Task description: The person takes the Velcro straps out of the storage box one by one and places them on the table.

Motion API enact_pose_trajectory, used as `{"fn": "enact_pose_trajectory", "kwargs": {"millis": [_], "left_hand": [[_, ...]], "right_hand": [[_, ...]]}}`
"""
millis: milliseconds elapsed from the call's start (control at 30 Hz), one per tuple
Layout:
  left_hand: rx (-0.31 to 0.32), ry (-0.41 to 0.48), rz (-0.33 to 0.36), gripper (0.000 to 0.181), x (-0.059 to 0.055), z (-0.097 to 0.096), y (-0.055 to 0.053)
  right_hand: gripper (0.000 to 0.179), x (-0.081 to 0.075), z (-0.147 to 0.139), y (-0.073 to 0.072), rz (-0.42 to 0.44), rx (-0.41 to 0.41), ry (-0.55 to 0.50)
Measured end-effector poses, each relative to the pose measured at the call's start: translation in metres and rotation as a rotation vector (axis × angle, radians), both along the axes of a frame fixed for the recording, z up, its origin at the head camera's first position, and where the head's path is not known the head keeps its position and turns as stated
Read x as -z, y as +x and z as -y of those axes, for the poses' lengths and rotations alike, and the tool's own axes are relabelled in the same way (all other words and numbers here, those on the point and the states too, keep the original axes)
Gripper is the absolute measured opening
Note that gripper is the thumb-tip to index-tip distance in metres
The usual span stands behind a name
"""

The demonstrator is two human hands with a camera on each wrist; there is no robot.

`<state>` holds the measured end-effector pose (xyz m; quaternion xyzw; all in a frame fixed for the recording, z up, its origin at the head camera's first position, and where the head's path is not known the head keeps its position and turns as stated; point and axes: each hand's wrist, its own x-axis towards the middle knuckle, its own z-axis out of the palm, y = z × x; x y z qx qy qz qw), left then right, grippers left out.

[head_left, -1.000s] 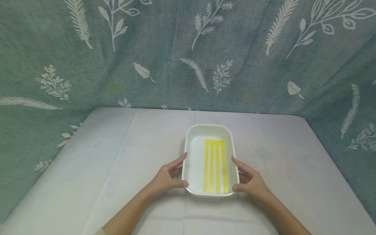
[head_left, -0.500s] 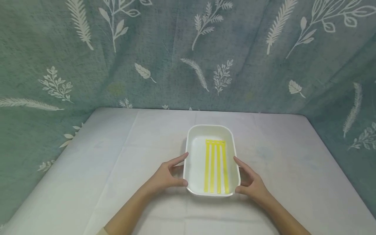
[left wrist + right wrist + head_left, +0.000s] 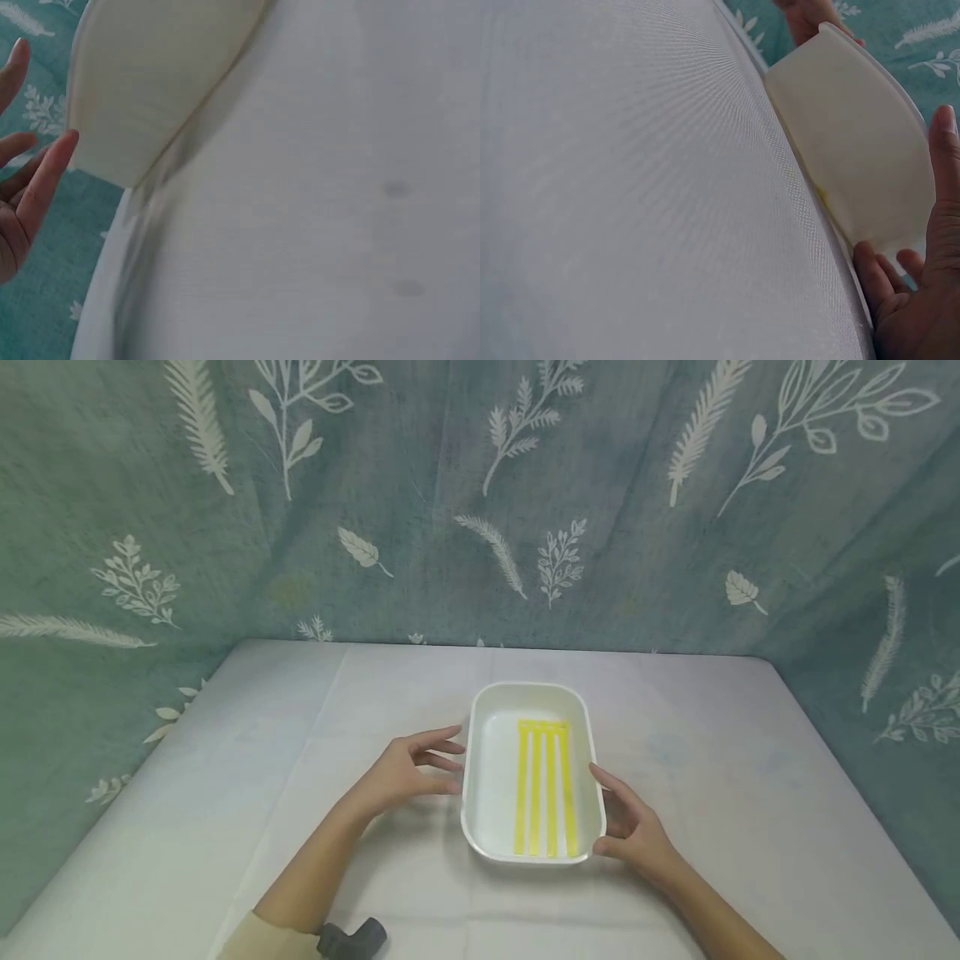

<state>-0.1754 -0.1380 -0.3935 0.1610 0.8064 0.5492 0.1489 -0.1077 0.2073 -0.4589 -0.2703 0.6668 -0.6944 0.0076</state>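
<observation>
A white rectangular tray with rounded corners stands on the table between the two hands. On its floor, toward the right, run several yellow strips joined by a crossbar at the far end. My left hand is beside the tray's left wall, fingers extended, fingertips right at the rim. In the left wrist view, the left hand's fingers are spread by the tray's end. My right hand rests along the right wall near the front corner, its thumb raised and fingers against the side, as the right wrist view shows.
A white cloth covers the table. Behind and at the sides hangs a blue-green curtain with white leaf prints. A dark wrist device shows beside the left forearm, below a beige sleeve.
My left hand has come off the tray's near left corner and shifted farther up its left side, with the left sleeve and wrist device coming into view. Tray and right hand stay nearly in place.
</observation>
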Motion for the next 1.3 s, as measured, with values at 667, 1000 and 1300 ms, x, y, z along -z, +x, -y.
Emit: {"fn": "enact_pose_trajectory", "kwargs": {"millis": [667, 1000, 1300], "left_hand": [[0.143, 0.045, 0.170, 0.071, -0.049, -0.034, -0.064], [0.235, 0.010, 0.313, 0.063, -0.045, -0.071, -0.088], [0.242, -0.098, 0.353, 0.058, -0.031, -0.108, -0.095]], "right_hand": [[0.084, -0.002, -0.001, 0.004, 0.030, -0.006, 0.037], [0.084, 0.000, -0.002, 0.003, 0.052, -0.002, 0.036], [0.086, -0.001, -0.003, 0.001, 0.075, -0.035, 0.018]]}}
